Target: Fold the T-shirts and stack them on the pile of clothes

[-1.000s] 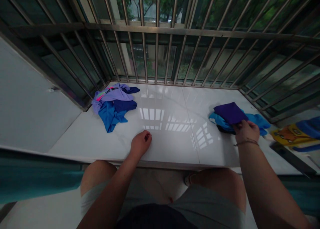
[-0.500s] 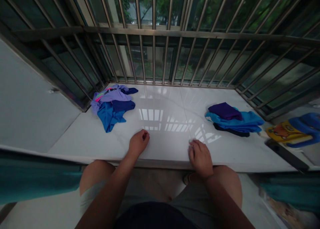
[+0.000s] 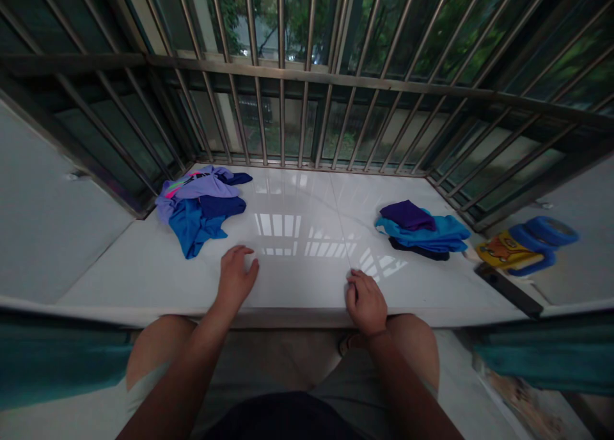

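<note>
On the glossy white stone window ledge (image 3: 297,286), a crumpled lilac-and-blue cloth heap (image 3: 204,206) lies by the back-left corner, a folded purple-and-blue cloth stack (image 3: 417,227) near the right edge. I seem between grasps: left grip (image 3: 236,277) open, empty; right grip (image 3: 367,302) curled, closure unclear. Any new grasp calls for reaching.

A smooth, glossy finish was seen on the white ledge (image 3: 297,290), in which bright reflections were mirrored. The window bars (image 3: 281,120) were made of metal, with a dull sheen. Soft, matt cloth was seen in the crumpled garments (image 3: 204,200) and in the folded stack (image 3: 425,232), creased in both. The yellow-and-blue container (image 3: 508,249) was apparently moulded in plastic. A smooth, matt finish was shown by the side wall (image 3: 38,222), and cloth by the teal curtain (image 3: 62,363).
</note>
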`<state>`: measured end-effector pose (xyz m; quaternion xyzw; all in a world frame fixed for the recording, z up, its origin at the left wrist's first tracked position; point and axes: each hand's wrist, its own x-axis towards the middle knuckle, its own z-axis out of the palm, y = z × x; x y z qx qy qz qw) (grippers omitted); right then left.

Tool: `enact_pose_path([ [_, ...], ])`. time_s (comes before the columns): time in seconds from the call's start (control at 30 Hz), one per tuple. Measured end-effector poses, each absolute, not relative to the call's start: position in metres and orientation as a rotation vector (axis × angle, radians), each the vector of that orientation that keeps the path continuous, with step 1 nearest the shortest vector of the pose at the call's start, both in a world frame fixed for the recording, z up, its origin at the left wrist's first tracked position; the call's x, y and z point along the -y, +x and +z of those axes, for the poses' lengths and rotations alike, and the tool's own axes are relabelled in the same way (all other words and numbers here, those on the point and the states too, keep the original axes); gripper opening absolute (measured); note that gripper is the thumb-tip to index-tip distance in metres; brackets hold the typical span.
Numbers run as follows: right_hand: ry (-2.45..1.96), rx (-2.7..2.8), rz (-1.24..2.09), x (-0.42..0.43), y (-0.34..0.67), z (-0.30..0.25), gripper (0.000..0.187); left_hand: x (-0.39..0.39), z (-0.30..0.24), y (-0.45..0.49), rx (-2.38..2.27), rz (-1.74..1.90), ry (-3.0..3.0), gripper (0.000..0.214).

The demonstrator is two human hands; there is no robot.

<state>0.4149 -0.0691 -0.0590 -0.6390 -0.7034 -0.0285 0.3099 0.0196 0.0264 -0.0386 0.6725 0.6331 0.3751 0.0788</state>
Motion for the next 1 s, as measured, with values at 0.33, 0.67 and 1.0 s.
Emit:
enact_pose_path([
  [0.33,-1.565,1.845,-0.257,0.065,0.421,-0.075,0.023,-0.046,-0.055,-0.065,-2.411,0.816,1.952,0.053],
  [0.67,-1.562,1.869,-0.281,0.066,0.422,-0.074,0.022,-0.043,-0.058,-0.063,-2.321,0.823,2.088,0.049],
  [1.0,-1.572,1.874,-0.286,0.067,0.421,-0.073,0.021,-0.037,-0.051,-0.056,-2.507,0.825,1.915,0.063],
])
